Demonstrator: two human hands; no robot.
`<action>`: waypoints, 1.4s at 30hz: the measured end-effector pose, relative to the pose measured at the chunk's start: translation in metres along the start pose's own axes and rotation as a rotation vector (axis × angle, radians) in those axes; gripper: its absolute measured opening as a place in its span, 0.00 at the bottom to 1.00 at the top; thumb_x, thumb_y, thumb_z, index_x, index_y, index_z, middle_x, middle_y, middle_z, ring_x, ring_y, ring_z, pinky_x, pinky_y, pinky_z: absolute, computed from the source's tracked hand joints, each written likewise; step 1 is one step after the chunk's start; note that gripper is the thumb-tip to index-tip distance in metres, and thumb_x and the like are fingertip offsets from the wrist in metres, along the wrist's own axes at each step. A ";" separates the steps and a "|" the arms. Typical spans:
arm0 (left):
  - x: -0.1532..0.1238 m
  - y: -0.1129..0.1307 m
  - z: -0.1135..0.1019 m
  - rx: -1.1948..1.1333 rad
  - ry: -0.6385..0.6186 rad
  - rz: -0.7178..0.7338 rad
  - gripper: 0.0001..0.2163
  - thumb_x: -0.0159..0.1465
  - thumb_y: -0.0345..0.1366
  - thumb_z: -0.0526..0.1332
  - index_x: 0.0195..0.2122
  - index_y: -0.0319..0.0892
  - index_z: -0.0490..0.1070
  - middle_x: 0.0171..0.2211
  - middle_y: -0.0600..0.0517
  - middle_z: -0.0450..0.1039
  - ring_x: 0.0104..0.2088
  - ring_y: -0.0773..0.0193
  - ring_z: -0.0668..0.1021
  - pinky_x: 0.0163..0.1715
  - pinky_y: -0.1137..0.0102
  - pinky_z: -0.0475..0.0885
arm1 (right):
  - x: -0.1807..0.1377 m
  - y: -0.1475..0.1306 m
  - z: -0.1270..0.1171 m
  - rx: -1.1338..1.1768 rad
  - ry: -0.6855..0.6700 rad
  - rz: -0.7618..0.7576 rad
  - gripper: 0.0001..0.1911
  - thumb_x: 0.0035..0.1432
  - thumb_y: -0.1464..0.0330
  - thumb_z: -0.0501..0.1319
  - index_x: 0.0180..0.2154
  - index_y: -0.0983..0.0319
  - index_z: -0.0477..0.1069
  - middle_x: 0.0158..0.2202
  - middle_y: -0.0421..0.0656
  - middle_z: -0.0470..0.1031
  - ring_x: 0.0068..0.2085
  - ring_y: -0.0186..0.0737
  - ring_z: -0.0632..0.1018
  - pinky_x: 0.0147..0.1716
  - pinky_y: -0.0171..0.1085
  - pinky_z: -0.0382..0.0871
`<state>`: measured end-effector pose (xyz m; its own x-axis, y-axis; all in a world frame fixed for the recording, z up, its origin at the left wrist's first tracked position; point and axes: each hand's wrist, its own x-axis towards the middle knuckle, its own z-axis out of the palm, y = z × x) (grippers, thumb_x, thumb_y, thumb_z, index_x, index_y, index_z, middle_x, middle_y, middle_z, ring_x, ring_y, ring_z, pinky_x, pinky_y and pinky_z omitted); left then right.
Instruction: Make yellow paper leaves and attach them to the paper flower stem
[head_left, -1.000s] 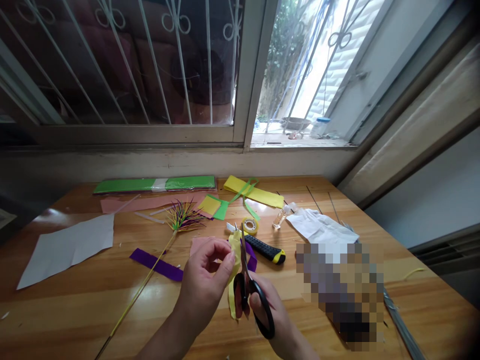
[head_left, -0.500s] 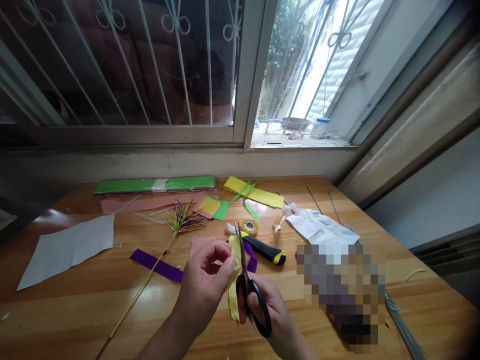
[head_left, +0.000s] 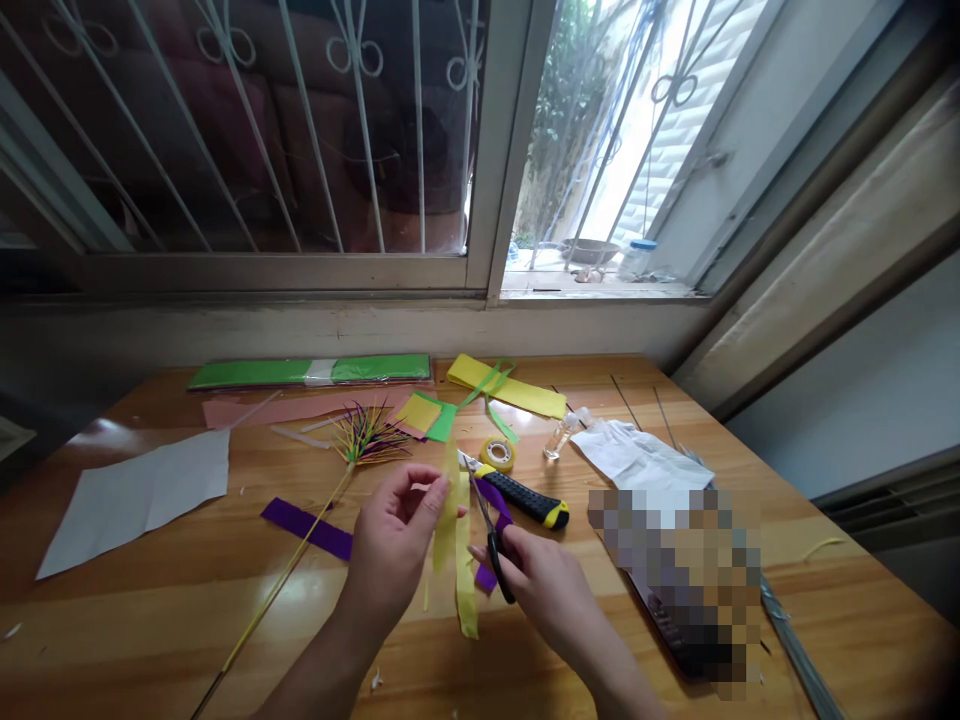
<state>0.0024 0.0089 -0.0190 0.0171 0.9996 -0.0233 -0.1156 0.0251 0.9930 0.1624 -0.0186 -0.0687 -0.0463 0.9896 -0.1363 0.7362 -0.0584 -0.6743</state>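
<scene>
The left hand (head_left: 390, 535) pinches the long yellow crepe-paper strip (head_left: 454, 540) at its top, hanging lengthwise above the wooden surface (head_left: 150, 600), while the right hand (head_left: 536, 575) fingers grip black-handled scissors (head_left: 487, 520) just beside it.

Near the right edge of the table (head_left: 150, 620), an object (head_left: 675, 570) is masked by pixelation and cannot be identified. The scissors (head_left: 491, 530) handles are hidden inside the right hand (head_left: 544, 580). Both forearms are cut off by the bottom edge.
</scene>
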 end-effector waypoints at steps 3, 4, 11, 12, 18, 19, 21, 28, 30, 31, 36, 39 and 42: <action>0.008 -0.001 -0.004 -0.051 0.037 0.006 0.12 0.55 0.44 0.62 0.32 0.40 0.67 0.24 0.54 0.72 0.26 0.63 0.78 0.23 0.72 0.72 | 0.001 0.006 -0.002 -0.329 0.006 0.007 0.05 0.55 0.67 0.58 0.28 0.62 0.67 0.29 0.46 0.77 0.31 0.45 0.76 0.25 0.35 0.54; 0.010 -0.002 -0.005 -0.065 0.054 0.015 0.13 0.55 0.44 0.63 0.33 0.40 0.67 0.24 0.54 0.72 0.25 0.64 0.78 0.23 0.72 0.72 | 0.001 0.007 -0.001 -0.384 -0.001 0.000 0.02 0.54 0.70 0.58 0.30 0.62 0.68 0.31 0.46 0.77 0.33 0.46 0.76 0.26 0.35 0.54; 0.013 -0.005 -0.009 -0.009 0.104 0.082 0.13 0.55 0.45 0.61 0.33 0.40 0.67 0.24 0.55 0.71 0.18 0.68 0.74 0.17 0.75 0.70 | -0.002 0.002 0.007 -0.517 0.042 -0.011 0.04 0.53 0.68 0.59 0.31 0.62 0.69 0.31 0.46 0.77 0.35 0.46 0.76 0.26 0.35 0.54; 0.012 -0.005 -0.010 0.028 0.119 0.102 0.13 0.56 0.45 0.61 0.33 0.40 0.68 0.23 0.55 0.70 0.17 0.69 0.73 0.15 0.76 0.68 | -0.002 0.001 0.008 -0.520 0.047 -0.010 0.05 0.53 0.67 0.60 0.31 0.62 0.69 0.31 0.46 0.77 0.35 0.46 0.75 0.27 0.36 0.54; 0.013 -0.011 -0.011 0.186 0.172 0.228 0.12 0.57 0.45 0.60 0.33 0.40 0.69 0.22 0.55 0.69 0.19 0.71 0.69 0.16 0.78 0.63 | -0.001 0.000 0.014 -0.512 0.042 0.011 0.06 0.51 0.67 0.62 0.32 0.63 0.70 0.32 0.45 0.76 0.37 0.47 0.75 0.27 0.36 0.56; 0.012 -0.011 -0.011 0.199 0.182 0.239 0.12 0.57 0.45 0.59 0.33 0.41 0.69 0.21 0.56 0.69 0.18 0.72 0.68 0.16 0.78 0.62 | -0.001 0.000 0.015 -0.511 0.041 0.009 0.06 0.51 0.67 0.62 0.32 0.63 0.70 0.32 0.45 0.76 0.37 0.47 0.75 0.28 0.36 0.56; 0.011 -0.010 -0.009 0.216 0.217 0.257 0.12 0.58 0.45 0.59 0.32 0.41 0.69 0.19 0.58 0.66 0.16 0.72 0.65 0.15 0.78 0.60 | -0.002 -0.001 0.017 -0.511 0.038 0.010 0.06 0.50 0.68 0.63 0.32 0.62 0.71 0.32 0.45 0.76 0.37 0.47 0.74 0.28 0.36 0.57; 0.009 -0.008 -0.005 0.159 0.239 0.269 0.11 0.57 0.44 0.60 0.31 0.41 0.69 0.18 0.59 0.64 0.16 0.73 0.64 0.15 0.78 0.58 | -0.003 -0.002 0.017 -0.518 0.029 -0.021 0.06 0.50 0.71 0.62 0.33 0.64 0.71 0.35 0.47 0.76 0.39 0.50 0.73 0.34 0.39 0.61; 0.010 -0.009 -0.006 0.099 0.190 0.226 0.11 0.57 0.44 0.60 0.31 0.41 0.68 0.18 0.59 0.64 0.15 0.73 0.63 0.13 0.79 0.59 | -0.002 -0.002 0.018 -0.525 0.035 -0.030 0.06 0.50 0.72 0.62 0.33 0.64 0.72 0.35 0.48 0.76 0.39 0.51 0.73 0.35 0.40 0.62; 0.011 -0.009 -0.007 0.059 0.167 0.199 0.11 0.57 0.44 0.60 0.31 0.41 0.68 0.19 0.59 0.64 0.15 0.74 0.64 0.13 0.79 0.61 | -0.001 -0.003 0.019 -0.525 0.036 -0.033 0.05 0.50 0.72 0.62 0.33 0.64 0.72 0.34 0.48 0.76 0.39 0.51 0.73 0.36 0.41 0.62; 0.012 -0.010 -0.013 -0.120 0.100 0.044 0.13 0.53 0.45 0.63 0.30 0.41 0.66 0.19 0.59 0.66 0.16 0.70 0.71 0.15 0.76 0.68 | 0.002 -0.005 0.013 -0.475 0.054 -0.050 0.03 0.50 0.71 0.62 0.28 0.63 0.74 0.38 0.49 0.73 0.39 0.48 0.72 0.36 0.40 0.63; 0.009 -0.010 -0.017 -0.142 0.107 -0.006 0.13 0.54 0.46 0.62 0.32 0.41 0.65 0.19 0.58 0.67 0.17 0.67 0.73 0.13 0.76 0.67 | 0.001 -0.012 0.008 -0.206 0.152 -0.107 0.06 0.53 0.67 0.61 0.30 0.62 0.74 0.38 0.48 0.70 0.37 0.45 0.72 0.35 0.39 0.64; 0.005 -0.010 -0.016 -0.208 0.160 -0.023 0.13 0.54 0.45 0.62 0.33 0.42 0.65 0.21 0.57 0.69 0.19 0.67 0.75 0.14 0.77 0.66 | -0.002 -0.025 0.014 0.338 0.142 -0.155 0.14 0.56 0.58 0.57 0.34 0.61 0.73 0.35 0.45 0.71 0.31 0.39 0.72 0.31 0.36 0.64</action>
<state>-0.0125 0.0144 -0.0308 -0.1336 0.9878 -0.0800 -0.3192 0.0335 0.9471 0.1350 -0.0213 -0.0621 -0.0287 0.9970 0.0717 0.4630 0.0768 -0.8830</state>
